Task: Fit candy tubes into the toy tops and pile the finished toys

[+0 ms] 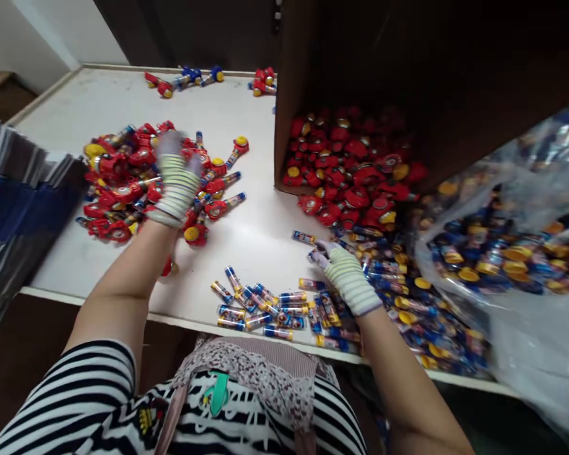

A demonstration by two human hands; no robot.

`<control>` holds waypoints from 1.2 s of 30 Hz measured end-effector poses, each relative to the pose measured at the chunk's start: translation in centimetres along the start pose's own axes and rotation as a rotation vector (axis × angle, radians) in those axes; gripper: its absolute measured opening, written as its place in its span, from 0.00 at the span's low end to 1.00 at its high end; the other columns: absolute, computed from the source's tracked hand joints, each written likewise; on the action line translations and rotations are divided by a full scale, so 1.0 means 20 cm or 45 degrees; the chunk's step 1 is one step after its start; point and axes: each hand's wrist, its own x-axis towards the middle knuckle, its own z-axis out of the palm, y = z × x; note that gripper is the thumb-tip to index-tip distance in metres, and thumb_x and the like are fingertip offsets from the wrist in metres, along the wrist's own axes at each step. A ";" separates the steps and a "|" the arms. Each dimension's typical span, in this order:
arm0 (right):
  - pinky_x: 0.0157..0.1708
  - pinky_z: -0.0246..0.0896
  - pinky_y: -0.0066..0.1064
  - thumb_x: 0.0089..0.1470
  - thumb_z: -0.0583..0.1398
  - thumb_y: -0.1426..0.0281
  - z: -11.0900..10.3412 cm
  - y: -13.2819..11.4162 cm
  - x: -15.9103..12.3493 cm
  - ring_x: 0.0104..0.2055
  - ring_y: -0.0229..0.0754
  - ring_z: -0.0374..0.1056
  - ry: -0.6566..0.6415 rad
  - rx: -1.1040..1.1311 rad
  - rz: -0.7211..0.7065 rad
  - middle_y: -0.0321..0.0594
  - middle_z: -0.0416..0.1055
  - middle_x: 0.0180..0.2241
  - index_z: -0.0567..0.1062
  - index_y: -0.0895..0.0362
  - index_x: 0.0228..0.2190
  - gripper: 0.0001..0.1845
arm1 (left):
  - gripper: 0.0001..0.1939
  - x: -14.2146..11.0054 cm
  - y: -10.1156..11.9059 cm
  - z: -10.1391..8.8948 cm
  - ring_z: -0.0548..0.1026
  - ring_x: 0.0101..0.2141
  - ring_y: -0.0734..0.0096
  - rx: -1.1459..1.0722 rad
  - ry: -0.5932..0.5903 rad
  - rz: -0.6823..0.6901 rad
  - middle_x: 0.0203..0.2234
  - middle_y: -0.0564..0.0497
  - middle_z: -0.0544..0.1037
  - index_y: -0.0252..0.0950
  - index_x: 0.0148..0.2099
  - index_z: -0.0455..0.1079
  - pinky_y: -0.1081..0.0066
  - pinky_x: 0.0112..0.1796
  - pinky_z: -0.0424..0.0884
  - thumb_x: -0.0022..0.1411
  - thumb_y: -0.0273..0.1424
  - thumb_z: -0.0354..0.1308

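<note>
Both my hands wear striped knit gloves. My left hand (175, 180) reaches over a heap of red toys with yellow caps (123, 183) on the white table (260, 237); its fingers are blurred by motion. My right hand (346, 278) rests at the edge of a scatter of small blue tubes (265, 306), with its fingers pinched on one blue tube (315, 256).
A brown cardboard box (284, 114) lying on its side spills red toy parts (355, 170). A clear plastic bag (507, 253) of blue and yellow pieces lies at the right. Stacked cards (14, 189) stand at the left. A few assembled toys (189, 77) lie at the far edge.
</note>
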 end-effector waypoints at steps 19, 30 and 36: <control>0.43 0.70 0.41 0.52 0.64 0.65 0.07 -0.09 -0.02 0.39 0.46 0.74 0.123 0.705 0.038 0.46 0.76 0.39 0.71 0.57 0.42 0.16 | 0.24 -0.46 0.02 0.84 0.77 0.39 0.62 -0.424 -0.643 -0.123 0.41 0.43 0.74 0.36 0.56 0.57 0.61 0.41 0.76 0.62 0.39 0.56; 0.51 0.70 0.48 0.55 0.64 0.55 0.18 -0.30 -0.21 0.47 0.51 0.75 0.162 1.121 -0.087 0.47 0.78 0.46 0.76 0.55 0.51 0.26 | 0.32 -0.80 0.14 0.55 0.79 0.40 0.55 -1.567 -0.650 -0.468 0.40 0.46 0.77 0.41 0.53 0.63 0.66 0.31 0.75 0.51 0.47 0.69; 0.53 0.68 0.47 0.65 0.54 0.56 0.21 -0.29 -0.24 0.51 0.53 0.72 0.425 0.467 -0.360 0.52 0.76 0.49 0.74 0.58 0.53 0.24 | 0.22 -0.78 0.15 0.58 0.77 0.32 0.67 -1.303 -0.488 -0.403 0.31 0.47 0.77 0.33 0.43 0.71 0.68 0.36 0.74 0.61 0.49 0.61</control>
